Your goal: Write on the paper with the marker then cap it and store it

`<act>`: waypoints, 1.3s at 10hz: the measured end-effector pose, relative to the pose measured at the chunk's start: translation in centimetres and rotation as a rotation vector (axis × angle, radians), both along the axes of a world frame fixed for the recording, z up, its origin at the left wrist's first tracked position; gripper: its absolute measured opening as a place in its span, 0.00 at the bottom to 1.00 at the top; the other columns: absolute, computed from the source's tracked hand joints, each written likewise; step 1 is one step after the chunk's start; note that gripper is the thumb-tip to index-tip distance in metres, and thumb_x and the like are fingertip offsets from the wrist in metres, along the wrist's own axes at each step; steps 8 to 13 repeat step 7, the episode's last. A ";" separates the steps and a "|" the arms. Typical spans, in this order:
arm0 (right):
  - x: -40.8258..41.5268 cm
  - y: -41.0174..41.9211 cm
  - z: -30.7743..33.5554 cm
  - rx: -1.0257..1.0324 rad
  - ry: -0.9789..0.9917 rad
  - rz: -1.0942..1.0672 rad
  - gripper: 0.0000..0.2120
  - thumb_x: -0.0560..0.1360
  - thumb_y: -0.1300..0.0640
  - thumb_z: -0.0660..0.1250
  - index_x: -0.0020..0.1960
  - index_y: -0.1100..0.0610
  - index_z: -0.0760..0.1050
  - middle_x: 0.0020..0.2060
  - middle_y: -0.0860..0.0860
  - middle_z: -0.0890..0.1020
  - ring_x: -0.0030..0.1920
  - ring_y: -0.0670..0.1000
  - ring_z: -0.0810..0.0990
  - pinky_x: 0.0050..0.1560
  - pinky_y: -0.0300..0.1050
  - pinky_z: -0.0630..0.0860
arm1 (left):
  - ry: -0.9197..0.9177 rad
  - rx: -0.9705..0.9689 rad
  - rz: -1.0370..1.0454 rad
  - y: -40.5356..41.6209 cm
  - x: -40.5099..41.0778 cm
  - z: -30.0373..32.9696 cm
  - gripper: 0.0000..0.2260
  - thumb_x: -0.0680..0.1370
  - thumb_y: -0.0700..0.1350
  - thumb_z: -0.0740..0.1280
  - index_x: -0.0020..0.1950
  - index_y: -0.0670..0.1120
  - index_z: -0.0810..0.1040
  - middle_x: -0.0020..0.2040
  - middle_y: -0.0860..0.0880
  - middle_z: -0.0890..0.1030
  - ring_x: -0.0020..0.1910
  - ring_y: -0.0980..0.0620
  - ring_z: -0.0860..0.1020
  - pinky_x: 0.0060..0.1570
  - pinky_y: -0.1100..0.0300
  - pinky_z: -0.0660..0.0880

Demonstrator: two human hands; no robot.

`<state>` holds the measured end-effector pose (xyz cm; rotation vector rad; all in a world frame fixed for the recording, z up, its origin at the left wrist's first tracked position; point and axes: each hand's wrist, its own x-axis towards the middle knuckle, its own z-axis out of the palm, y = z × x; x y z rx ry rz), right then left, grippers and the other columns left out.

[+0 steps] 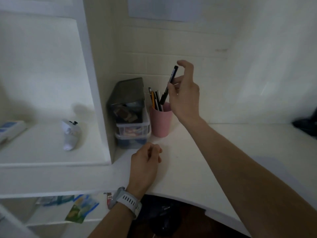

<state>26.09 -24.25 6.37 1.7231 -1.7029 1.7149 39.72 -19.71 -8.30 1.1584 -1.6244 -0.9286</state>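
My right hand (184,93) pinches a black marker (169,85) between thumb and fingers, tilted, its lower end just above the rim of a pink cup (162,122). The cup stands on the white desk (197,169) and holds several pens and pencils (155,100). My left hand (145,159) rests on the desk in front of the cup, fingers loosely curled with nothing in them; a grey watch is on that wrist. A pale sheet of paper (164,7) hangs on the wall above. I cannot tell whether the marker is capped.
Stacked clear plastic boxes with a dark lid (130,114) stand just left of the cup, against a white shelf divider (97,100). A small white bottle (70,134) sits on the left shelf. Colourful cards (78,208) lie on the lower shelf. A dark object (307,124) is at the right edge.
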 end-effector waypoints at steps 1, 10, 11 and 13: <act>-1.1 -1.7 -1.1 0.067 0.146 -0.064 0.29 0.72 0.69 0.63 0.71 0.53 0.64 0.34 0.56 0.82 0.34 0.58 0.81 0.38 0.56 0.79 | 0.007 -0.006 0.005 -0.1 0.0 0.0 0.14 0.84 0.48 0.61 0.43 0.47 0.80 0.34 0.50 0.83 0.32 0.59 0.77 0.38 0.64 0.72; -3.1 -3.3 -4.6 0.311 0.377 -0.127 0.19 0.75 0.63 0.60 0.63 0.59 0.80 0.50 0.62 0.86 0.53 0.65 0.83 0.52 0.56 0.78 | -0.015 -0.045 -0.003 0.0 -0.1 0.0 0.16 0.86 0.48 0.58 0.44 0.46 0.81 0.34 0.50 0.83 0.34 0.56 0.78 0.41 0.61 0.74; -3.1 -3.3 -4.6 0.311 0.377 -0.127 0.19 0.75 0.63 0.60 0.63 0.59 0.80 0.50 0.62 0.86 0.53 0.65 0.83 0.52 0.56 0.78 | -0.015 -0.045 -0.003 0.0 -0.1 0.0 0.16 0.86 0.48 0.58 0.44 0.46 0.81 0.34 0.50 0.83 0.34 0.56 0.78 0.41 0.61 0.74; -3.1 -3.3 -4.6 0.311 0.377 -0.127 0.19 0.75 0.63 0.60 0.63 0.59 0.80 0.50 0.62 0.86 0.53 0.65 0.83 0.52 0.56 0.78 | -0.015 -0.045 -0.003 0.0 -0.1 0.0 0.16 0.86 0.48 0.58 0.44 0.46 0.81 0.34 0.50 0.83 0.34 0.56 0.78 0.41 0.61 0.74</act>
